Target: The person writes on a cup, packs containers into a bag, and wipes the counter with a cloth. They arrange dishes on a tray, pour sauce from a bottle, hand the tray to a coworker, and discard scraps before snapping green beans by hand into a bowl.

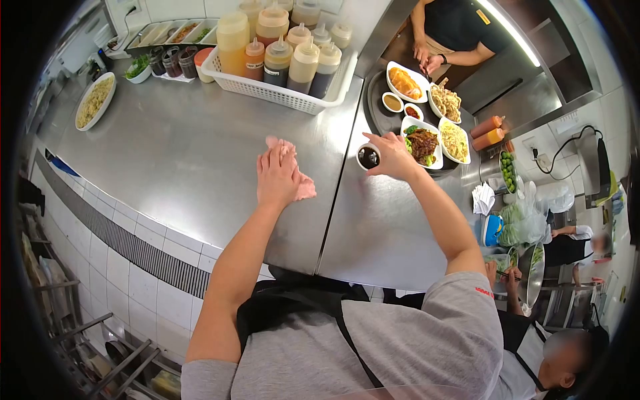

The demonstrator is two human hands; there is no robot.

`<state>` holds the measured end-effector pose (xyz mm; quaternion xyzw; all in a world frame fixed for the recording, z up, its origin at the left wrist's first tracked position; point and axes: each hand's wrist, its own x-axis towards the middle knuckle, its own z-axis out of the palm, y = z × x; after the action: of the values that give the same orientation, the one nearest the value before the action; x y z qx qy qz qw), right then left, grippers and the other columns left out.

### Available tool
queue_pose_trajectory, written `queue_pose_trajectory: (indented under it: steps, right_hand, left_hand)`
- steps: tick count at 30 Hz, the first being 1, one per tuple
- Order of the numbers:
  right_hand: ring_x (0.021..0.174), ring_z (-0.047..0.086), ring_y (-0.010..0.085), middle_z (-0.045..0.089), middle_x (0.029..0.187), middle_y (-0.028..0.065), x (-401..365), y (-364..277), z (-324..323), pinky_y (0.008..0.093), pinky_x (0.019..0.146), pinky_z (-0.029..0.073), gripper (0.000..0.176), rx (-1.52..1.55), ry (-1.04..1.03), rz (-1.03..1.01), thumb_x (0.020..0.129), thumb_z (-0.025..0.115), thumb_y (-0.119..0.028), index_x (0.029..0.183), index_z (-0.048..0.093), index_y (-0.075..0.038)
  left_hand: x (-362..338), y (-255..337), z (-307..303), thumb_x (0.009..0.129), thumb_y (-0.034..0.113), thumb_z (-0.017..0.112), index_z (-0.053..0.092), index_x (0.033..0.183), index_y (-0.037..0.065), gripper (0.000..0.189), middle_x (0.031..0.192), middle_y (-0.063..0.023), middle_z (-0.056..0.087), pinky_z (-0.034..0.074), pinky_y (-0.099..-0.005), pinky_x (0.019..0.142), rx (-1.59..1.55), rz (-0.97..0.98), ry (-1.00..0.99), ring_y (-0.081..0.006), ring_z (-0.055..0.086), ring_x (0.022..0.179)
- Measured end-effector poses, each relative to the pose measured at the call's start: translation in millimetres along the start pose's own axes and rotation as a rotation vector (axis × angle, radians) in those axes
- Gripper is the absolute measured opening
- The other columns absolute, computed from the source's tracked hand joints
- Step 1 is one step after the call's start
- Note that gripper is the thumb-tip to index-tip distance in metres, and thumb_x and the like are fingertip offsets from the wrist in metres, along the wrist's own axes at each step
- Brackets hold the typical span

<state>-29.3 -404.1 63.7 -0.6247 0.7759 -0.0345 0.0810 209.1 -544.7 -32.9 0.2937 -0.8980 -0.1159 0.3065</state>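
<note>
The cloth (303,187) under the left hand (277,175) is pale pink. The small cup (368,157) in the right hand (393,157) is white, with near-black sauce inside. The counter (187,147) is brushed grey steel. At upper centre, a white lattice basket (280,93) holds squeeze bottles (277,53) filled orange, amber, cream and dark brown. At upper right, white dishes (442,124) sit on a black tray (375,119), beside two orange-red bottles (489,132). The T-shirt (413,340) is grey and the apron (293,303) black. The tiles (133,267) at lower left are white.
</note>
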Motion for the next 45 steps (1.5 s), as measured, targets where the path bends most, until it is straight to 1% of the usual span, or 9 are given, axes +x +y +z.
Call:
queue_pose_trajectory:
  steps: [11, 14, 16, 21, 24, 29, 35, 37, 45]
  right_hand:
    - [0.103, 0.046, 0.0274, 0.062, 0.085, 0.0073, 41, 45, -37, 0.0432, 0.084, 0.030, 0.075, -0.115, 0.053, 0.133, 0.051, 0.079, -0.034, 0.114, 0.044, -0.015]
    - [0.104, 0.046, 0.0275, 0.062, 0.087, 0.0071, 52, 56, -40, 0.0432, 0.085, 0.030, 0.074, -0.119, 0.054, 0.190, 0.051, 0.078, -0.034, 0.113, 0.045, -0.014]
    - [0.104, 0.048, 0.0275, 0.060, 0.104, 0.0071, 59, 63, -39, 0.0405, 0.089, 0.030, 0.074, -0.140, 0.031, 0.256, 0.049, 0.078, -0.036, 0.113, 0.047, -0.015]
    - [0.107, 0.047, 0.0282, 0.059, 0.106, 0.0077, 70, 78, -30, 0.0408, 0.089, 0.030, 0.074, -0.169, 0.007, 0.307, 0.050, 0.078, -0.038, 0.112, 0.047, -0.013]
    - [0.104, 0.048, 0.0276, 0.059, 0.105, 0.0066, 72, 85, -25, 0.0418, 0.087, 0.030, 0.072, -0.162, 0.006, 0.300, 0.049, 0.078, -0.039, 0.108, 0.047, -0.013]
    - [0.102, 0.049, 0.0292, 0.061, 0.099, 0.0078, 74, 91, -22, 0.0445, 0.086, 0.029, 0.073, -0.139, 0.022, 0.280, 0.049, 0.079, -0.038, 0.108, 0.046, -0.011]
    - [0.103, 0.050, 0.0246, 0.059, 0.104, 0.0054, 72, 89, -28, 0.0385, 0.082, 0.030, 0.074, -0.191, -0.009, 0.316, 0.048, 0.078, -0.043, 0.108, 0.048, -0.011]
    - [0.103, 0.050, 0.0287, 0.061, 0.097, 0.0081, 70, 88, -27, 0.0457, 0.087, 0.029, 0.071, -0.152, 0.011, 0.301, 0.050, 0.079, -0.040, 0.106, 0.046, -0.012]
    - [0.101, 0.050, 0.0272, 0.060, 0.097, 0.0056, 67, 90, -22, 0.0433, 0.086, 0.030, 0.070, -0.139, -0.010, 0.302, 0.049, 0.078, -0.042, 0.105, 0.047, -0.012]
  left_hand:
    - [0, 0, -1, 0.079, 0.019, 0.052, 0.050, 0.113, 0.009, 0.036, 0.128, -0.0118, 0.036, 0.025, -0.0475, 0.099, -0.004, -0.048, -0.101, -0.0310, 0.036, 0.114]
    - [0, 0, -1, 0.078, 0.018, 0.053, 0.050, 0.113, 0.009, 0.036, 0.128, -0.0118, 0.036, 0.026, -0.0479, 0.099, -0.011, -0.048, -0.099, -0.0310, 0.036, 0.114]
    - [1, -1, -1, 0.078, 0.018, 0.053, 0.050, 0.113, 0.009, 0.036, 0.128, -0.0117, 0.036, 0.026, -0.0481, 0.098, -0.007, -0.044, -0.101, -0.0310, 0.036, 0.114]
    - [0, 0, -2, 0.078, 0.018, 0.054, 0.049, 0.117, 0.010, 0.040, 0.129, -0.0105, 0.035, 0.028, -0.0486, 0.097, -0.016, -0.060, -0.117, -0.0310, 0.036, 0.115]
    - [1, 1, -1, 0.076, 0.016, 0.056, 0.053, 0.109, 0.010, 0.034, 0.123, -0.0108, 0.039, 0.032, -0.0433, 0.092, 0.007, -0.033, -0.020, -0.0307, 0.039, 0.109]
    - [0, 1, -1, 0.077, 0.017, 0.054, 0.051, 0.113, 0.010, 0.037, 0.126, -0.0095, 0.036, 0.029, -0.0460, 0.096, -0.015, -0.070, -0.086, -0.0303, 0.036, 0.113]
    - [1, 3, -4, 0.079, 0.019, 0.053, 0.049, 0.117, 0.011, 0.039, 0.130, -0.0080, 0.034, 0.026, -0.0476, 0.100, -0.011, -0.093, -0.140, -0.0291, 0.033, 0.118]
    - [1, 3, -4, 0.079, 0.019, 0.052, 0.049, 0.117, 0.011, 0.039, 0.130, -0.0078, 0.034, 0.026, -0.0473, 0.100, 0.001, -0.095, -0.142, -0.0291, 0.033, 0.118]
    - [1, 3, -1, 0.080, 0.020, 0.052, 0.049, 0.117, 0.013, 0.038, 0.130, -0.0065, 0.033, 0.025, -0.0475, 0.101, -0.004, -0.101, -0.124, -0.0283, 0.033, 0.118]
